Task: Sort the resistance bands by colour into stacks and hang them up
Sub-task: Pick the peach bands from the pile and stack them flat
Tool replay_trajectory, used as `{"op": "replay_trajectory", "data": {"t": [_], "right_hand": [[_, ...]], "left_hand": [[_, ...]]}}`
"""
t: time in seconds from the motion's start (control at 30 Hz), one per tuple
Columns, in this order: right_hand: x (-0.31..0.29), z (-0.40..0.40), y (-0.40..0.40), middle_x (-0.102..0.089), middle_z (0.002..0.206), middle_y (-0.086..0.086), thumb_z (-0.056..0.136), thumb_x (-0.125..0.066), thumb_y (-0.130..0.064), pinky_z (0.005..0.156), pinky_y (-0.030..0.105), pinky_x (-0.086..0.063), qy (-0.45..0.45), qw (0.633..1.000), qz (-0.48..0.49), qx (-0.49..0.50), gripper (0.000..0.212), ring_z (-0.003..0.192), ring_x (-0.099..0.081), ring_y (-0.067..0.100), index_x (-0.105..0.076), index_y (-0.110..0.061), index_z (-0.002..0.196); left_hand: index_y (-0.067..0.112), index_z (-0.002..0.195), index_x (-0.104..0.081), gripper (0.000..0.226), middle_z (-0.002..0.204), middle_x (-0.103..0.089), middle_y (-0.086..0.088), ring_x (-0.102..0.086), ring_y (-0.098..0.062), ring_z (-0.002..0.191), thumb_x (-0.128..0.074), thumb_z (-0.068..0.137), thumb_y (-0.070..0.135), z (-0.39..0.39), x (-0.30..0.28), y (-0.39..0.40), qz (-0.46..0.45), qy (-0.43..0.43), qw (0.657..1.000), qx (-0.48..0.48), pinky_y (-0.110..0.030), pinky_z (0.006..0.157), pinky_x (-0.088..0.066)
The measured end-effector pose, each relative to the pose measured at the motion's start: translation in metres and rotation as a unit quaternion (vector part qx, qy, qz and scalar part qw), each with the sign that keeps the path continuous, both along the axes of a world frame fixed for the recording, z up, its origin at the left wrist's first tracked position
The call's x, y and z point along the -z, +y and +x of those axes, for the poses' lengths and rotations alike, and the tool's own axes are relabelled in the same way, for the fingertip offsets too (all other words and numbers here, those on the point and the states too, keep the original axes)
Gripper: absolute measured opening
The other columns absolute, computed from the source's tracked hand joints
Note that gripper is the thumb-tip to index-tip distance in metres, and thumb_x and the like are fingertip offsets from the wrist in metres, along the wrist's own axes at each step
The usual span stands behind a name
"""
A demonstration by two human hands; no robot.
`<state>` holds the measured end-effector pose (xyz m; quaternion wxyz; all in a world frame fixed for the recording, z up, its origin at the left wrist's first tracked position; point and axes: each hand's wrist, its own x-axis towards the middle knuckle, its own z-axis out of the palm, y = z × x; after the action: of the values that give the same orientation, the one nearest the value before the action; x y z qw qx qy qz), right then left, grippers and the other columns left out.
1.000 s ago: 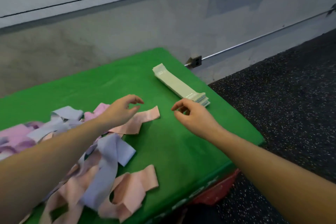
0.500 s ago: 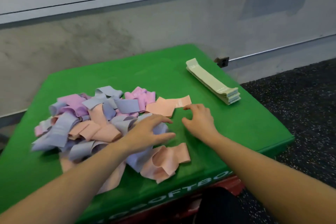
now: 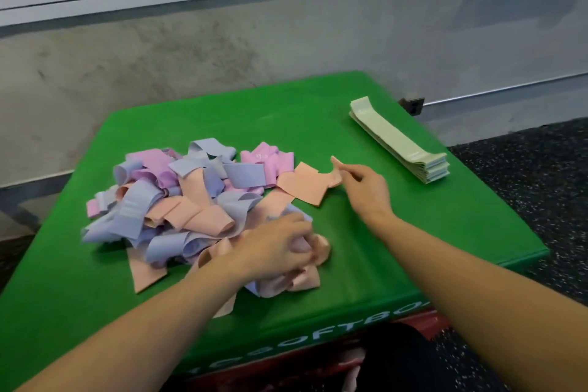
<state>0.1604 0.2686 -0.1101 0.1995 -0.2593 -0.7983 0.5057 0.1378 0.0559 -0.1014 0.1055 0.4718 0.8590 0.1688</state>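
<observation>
Bands lie heaped on the green box (image 3: 366, 267), toward its left and middle. Nearest you, your left hand (image 3: 280, 248) is curled over a peach band (image 3: 305, 278) at the pile's (image 3: 178, 200) near right edge, fingers bunching it; the grip itself is partly hidden, but it looks closed on that band. Further in, your right hand (image 3: 366, 188) pinches the end of a second peach band (image 3: 305, 184) that trails from the pile toward the middle of the box, thumb and forefinger closed on its tip and the other fingers loosely curled. Beyond, at the far right corner, the green stack (image 3: 397, 140) sits squared and well apart from the pile.

These bands look light, thin and floppy, and they will likely drag neighbours along, since lilac, pink and peach loops are tangled together. You would do best to take each by one end or a fold, lift it clear, and flatten it before stacking; the stuff seems grippy rather than slippery.

Against half a second ago, your right hand has gone from resting flat near the trailing band to lifting its tip, and your left has closed from spread fingers onto the near band. The stack has not shifted.
</observation>
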Motion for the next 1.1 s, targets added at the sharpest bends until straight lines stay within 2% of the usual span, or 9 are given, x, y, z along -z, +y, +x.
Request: {"op": "replay_trajectory", "data": {"t": [0.1,0.2,0.3,0.4,0.5,0.67,0.87,0.97,1.1], "right_hand": [[-0.014,0.009,0.001,-0.073,0.096,-0.001,0.091,-0.065,-0.008,0.076,0.014,-0.05,0.057,0.993,-0.103,0.023,0.018,0.087,-0.066,0.017,-0.075,-0.021,0.099],[-0.032,0.02,0.0,-0.068,0.099,0.007,0.093,-0.06,0.001,0.09,0.033,-0.056,0.11,0.969,-0.22,0.008,0.023,0.095,-0.064,0.02,-0.063,-0.021,0.098],[-0.055,0.035,-0.001,-0.066,0.102,0.005,0.096,-0.052,0.002,0.087,0.035,-0.057,0.124,0.961,-0.245,-0.03,0.026,0.093,-0.063,0.016,-0.06,-0.018,0.111],[-0.08,0.05,-0.007,-0.069,0.099,0.002,0.096,-0.052,0.002,0.082,0.032,-0.057,0.143,0.948,-0.274,-0.081,0.025,0.089,-0.064,0.012,-0.066,-0.016,0.106],[-0.102,0.06,-0.015,-0.072,0.095,-0.001,0.095,-0.056,-0.001,0.08,0.035,-0.055,0.136,0.948,-0.259,-0.128,0.023,0.087,-0.064,0.013,-0.07,-0.018,0.102],[-0.127,0.072,-0.028,-0.07,0.079,-0.008,0.095,-0.054,0.004,0.07,0.029,-0.052,0.132,0.94,-0.249,-0.193,0.03,0.074,-0.061,0.01,-0.069,-0.02,0.107],[-0.15,0.094,-0.036,-0.069,0.088,-0.001,0.094,-0.057,0.003,0.068,0.025,-0.056,0.144,0.939,-0.238,-0.203,0.027,0.076,-0.063,0.011,-0.07,-0.017,0.105],[-0.162,0.106,-0.036,-0.072,0.085,-0.002,0.094,-0.057,0.004,0.068,0.027,-0.058,0.15,0.938,-0.232,-0.208,0.025,0.073,-0.065,0.012,-0.07,-0.015,0.104],[-0.177,0.123,-0.038,-0.072,0.083,-0.003,0.093,-0.059,0.003,0.068,0.027,-0.057,0.165,0.937,-0.214,-0.221,0.023,0.072,-0.067,0.012,-0.07,-0.015,0.102]], "left_hand": [[0.032,0.093,-0.053,0.01,0.102,-0.044,0.019,-0.05,-0.004,0.093,-0.063,0.094,0.033,-0.012,-0.01,-0.009,0.035,0.025,0.995,-0.092,-0.026,0.083,-0.046],[0.027,0.096,-0.052,0.009,0.102,-0.043,0.012,-0.052,-0.012,0.089,-0.057,0.097,0.02,-0.028,-0.018,-0.02,0.041,0.088,0.98,-0.174,-0.025,0.075,-0.04],[0.019,0.095,-0.057,0.009,0.104,-0.047,0.005,-0.053,-0.019,0.089,-0.054,0.097,0.011,-0.043,-0.027,-0.029,0.075,0.149,0.958,-0.234,-0.031,0.072,-0.045],[0.018,0.104,-0.065,0.01,0.111,-0.049,0.0,-0.049,-0.016,0.095,-0.057,0.098,0.021,-0.057,-0.034,-0.034,0.07,0.169,0.942,-0.283,-0.028,0.077,-0.041],[0.022,0.114,-0.068,0.032,0.117,-0.048,-0.005,-0.048,-0.021,0.098,-0.048,0.101,0.043,-0.065,-0.034,-0.035,-0.013,0.155,0.934,-0.323,-0.034,0.081,-0.04],[0.04,0.119,-0.067,0.033,0.147,-0.038,-0.001,-0.033,-0.028,0.135,-0.043,0.099,0.05,-0.053,-0.046,-0.02,0.046,0.017,0.942,-0.332,-0.047,0.108,-0.029],[0.031,0.113,-0.068,0.021,0.141,-0.052,0.005,-0.046,-0.015,0.131,-0.057,0.098,0.04,-0.02,-0.051,-0.013,0.121,-0.008,0.968,-0.219,-0.038,0.107,-0.037],[0.017,0.119,-0.068,0.03,0.124,-0.065,0.003,-0.057,-0.011,0.115,-0.049,0.104,0.035,0.016,-0.078,-0.003,0.278,-0.144,0.931,-0.188,-0.027,0.1,-0.041],[0.017,0.115,-0.064,0.026,0.113,-0.07,-0.002,-0.066,-0.014,0.104,-0.046,0.105,0.033,0.069,-0.119,0.01,0.394,-0.303,0.862,-0.097,-0.032,0.096,-0.051]]}}
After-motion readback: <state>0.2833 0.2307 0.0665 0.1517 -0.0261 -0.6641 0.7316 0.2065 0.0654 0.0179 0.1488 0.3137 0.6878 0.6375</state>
